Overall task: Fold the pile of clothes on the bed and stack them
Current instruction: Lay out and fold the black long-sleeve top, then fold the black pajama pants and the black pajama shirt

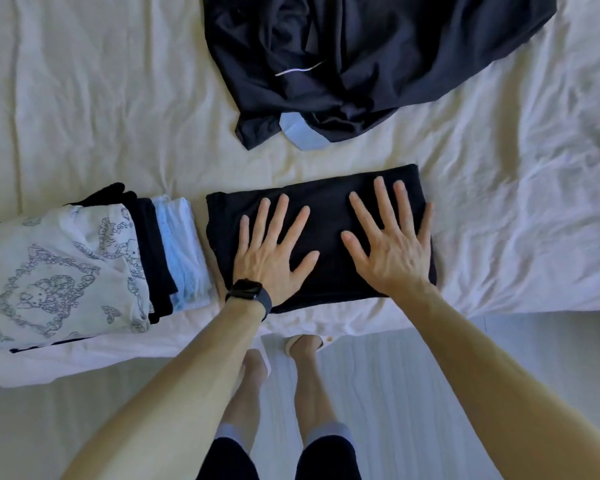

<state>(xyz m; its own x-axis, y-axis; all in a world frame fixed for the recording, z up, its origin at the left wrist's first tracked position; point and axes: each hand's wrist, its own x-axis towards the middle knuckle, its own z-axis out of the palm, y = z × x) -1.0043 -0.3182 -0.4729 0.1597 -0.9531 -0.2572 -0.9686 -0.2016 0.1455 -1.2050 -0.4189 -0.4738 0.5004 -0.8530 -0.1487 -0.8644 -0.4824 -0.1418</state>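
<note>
Left hand (274, 251) and right hand (388, 242) press flat, fingers spread, on the neat rectangular folded black garment (326, 213); folded stack (84, 268) just left of it

1 bed (520, 209) occupies the upper part of the view. A cream-white sheet (94, 98) covers it, creased throughout, with 1 long fold line near the left side. The sheet's near edge hangs over the bed's side. Below lies a pale grey floor (430, 393) with faint wavy lines. Lighting is soft and even.
</note>
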